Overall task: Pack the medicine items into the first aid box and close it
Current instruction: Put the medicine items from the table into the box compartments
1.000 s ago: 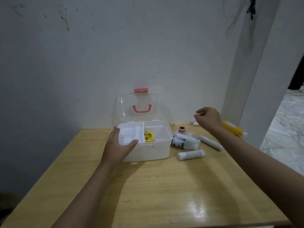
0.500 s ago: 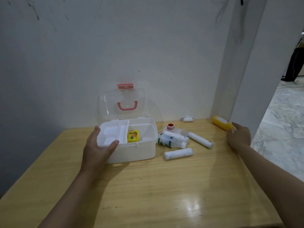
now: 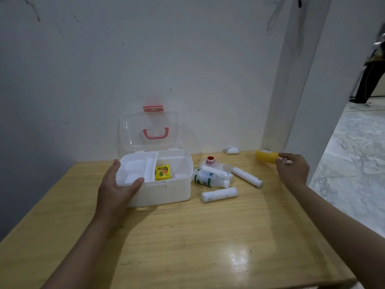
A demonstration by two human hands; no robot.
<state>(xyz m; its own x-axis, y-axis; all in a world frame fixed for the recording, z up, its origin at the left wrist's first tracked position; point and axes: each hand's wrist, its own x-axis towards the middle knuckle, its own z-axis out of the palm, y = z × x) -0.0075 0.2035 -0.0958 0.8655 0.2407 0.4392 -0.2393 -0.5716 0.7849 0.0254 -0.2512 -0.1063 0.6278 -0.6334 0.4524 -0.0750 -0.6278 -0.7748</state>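
Observation:
The white first aid box (image 3: pixel 166 195) stands on the table with its clear lid (image 3: pixel 149 130) upright and open. A small yellow carton (image 3: pixel 162 172) lies inside. My left hand (image 3: pixel 116 190) grips the box's front left corner, thumb on the rim. My right hand (image 3: pixel 292 170) pinches the cap end of a blurred yellow bottle (image 3: pixel 266 156) near the table's far right corner. Between box and bottle lie a green-labelled white bottle (image 3: pixel 205 179), a red-capped jar (image 3: pixel 210 160), and white rolls (image 3: pixel 219 195) (image 3: pixel 246 177). A small roll (image 3: pixel 232 150) lies by the wall.
The wooden table (image 3: pixel 187 247) stands against a white wall. A white pillar (image 3: pixel 302 101) rises just behind its right corner. The table's right edge drops to a marble floor (image 3: pixel 354 163). A person (image 3: pixel 373 76) stands far off at the right.
My right hand swung from above the items to the far right corner and took hold of the yellow bottle, which has turned. My left hand stayed on the box. The view shifted.

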